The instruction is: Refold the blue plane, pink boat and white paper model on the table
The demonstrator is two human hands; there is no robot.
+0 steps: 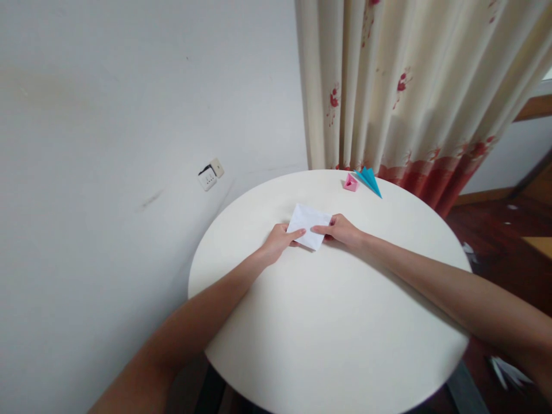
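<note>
Wall: a plain wall on the left with a socket (210,174) low down.
Table: a round white table (328,322) fills the middle.
Left hand: the left hand (278,241) rests on the table at the left edge of the paper. Its fingers are bent and its thumb lies on top of the paper, so it pinches that edge.
Paper: a white folded paper (309,225) lies flat near the middle of the table, a bit toward the far side. It sits right between the two hands. Its long side runs from the far left to the near right, a little tilted.
Right hand: the right hand (340,230) touches the right edge of the paper. Its fingertips press on that edge and hold it down.
Which is nearer: both hands touch the paper, one on each side, so neither is closer.
Pink shape: a small pink folded shape (351,183) sits at the far edge of the table, well apart from the hands.
Blue shape: a pointed blue folded shape (370,180) lies just beside the pink one.
Curtain: a cream curtain (409,86) with red flowers hangs behind the table.
</note>
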